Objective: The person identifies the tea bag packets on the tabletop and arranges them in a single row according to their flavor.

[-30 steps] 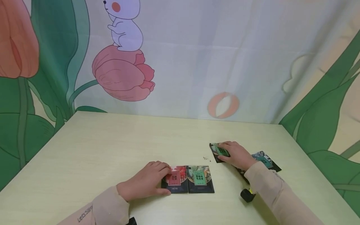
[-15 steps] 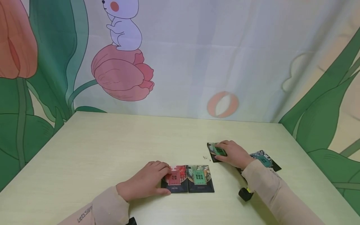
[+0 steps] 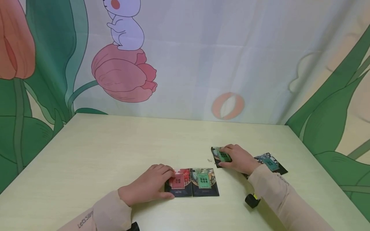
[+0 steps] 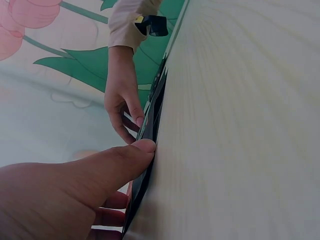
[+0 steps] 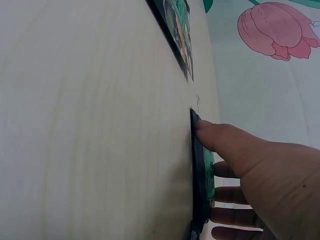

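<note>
Two flat tea packets lie edge to edge on the table in the head view, one with a red label [image 3: 182, 183] and one with a green label [image 3: 204, 182]. My left hand [image 3: 148, 185] rests on the red packet's left side, fingers over its upper corner and thumb along the lower edge. Farther back, my right hand [image 3: 239, 159] holds another green-labelled tea packet [image 3: 223, 157], thumb at its near edge and fingers across its face. That packet's right part is hidden under the hand. The right wrist view shows my thumb against its dark edge [image 5: 198, 170].
A teal-labelled packet [image 3: 270, 163] lies to the right, partly behind my right sleeve [image 3: 277, 189], with another dark packet mostly hidden there. Small dark marks [image 3: 210, 160] show on the table [image 3: 138, 138] left of the held packet. A printed curtain [image 3: 185, 64] hangs behind the table.
My right hand has slid slightly left together with its green-labelled tea packet. The left hand stays on the red packet. The head view has shifted a little.
</note>
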`<action>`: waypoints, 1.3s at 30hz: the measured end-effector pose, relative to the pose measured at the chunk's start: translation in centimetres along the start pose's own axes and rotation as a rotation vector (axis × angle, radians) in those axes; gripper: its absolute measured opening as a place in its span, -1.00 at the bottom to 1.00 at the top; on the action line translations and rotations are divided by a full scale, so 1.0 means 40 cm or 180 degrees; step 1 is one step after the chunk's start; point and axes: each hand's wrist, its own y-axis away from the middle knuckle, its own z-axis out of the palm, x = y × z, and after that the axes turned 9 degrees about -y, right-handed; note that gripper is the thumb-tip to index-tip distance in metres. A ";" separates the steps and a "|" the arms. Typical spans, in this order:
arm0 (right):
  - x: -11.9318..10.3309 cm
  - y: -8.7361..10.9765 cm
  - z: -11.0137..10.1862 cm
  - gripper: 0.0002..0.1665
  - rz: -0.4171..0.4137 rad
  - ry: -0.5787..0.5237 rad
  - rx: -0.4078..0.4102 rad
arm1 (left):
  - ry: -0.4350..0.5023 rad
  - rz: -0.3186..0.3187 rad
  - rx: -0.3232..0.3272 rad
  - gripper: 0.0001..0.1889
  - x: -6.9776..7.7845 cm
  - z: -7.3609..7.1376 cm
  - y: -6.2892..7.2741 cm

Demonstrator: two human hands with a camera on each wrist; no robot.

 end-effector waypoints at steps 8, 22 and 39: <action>-0.005 0.022 0.001 -0.28 0.0005 -0.0043 0.0019 | 0.0011 -0.0024 -0.0022 -0.37 0.003 -0.004 -0.001; -0.007 0.066 0.019 -0.26 0.0015 0.0112 0.0096 | 0.0009 -0.0030 -0.0016 -0.37 0.002 0.002 -0.001; -0.032 0.117 0.022 -0.26 -0.0003 0.0219 0.0151 | 0.0039 -0.0039 -0.0048 -0.38 0.003 -0.001 -0.004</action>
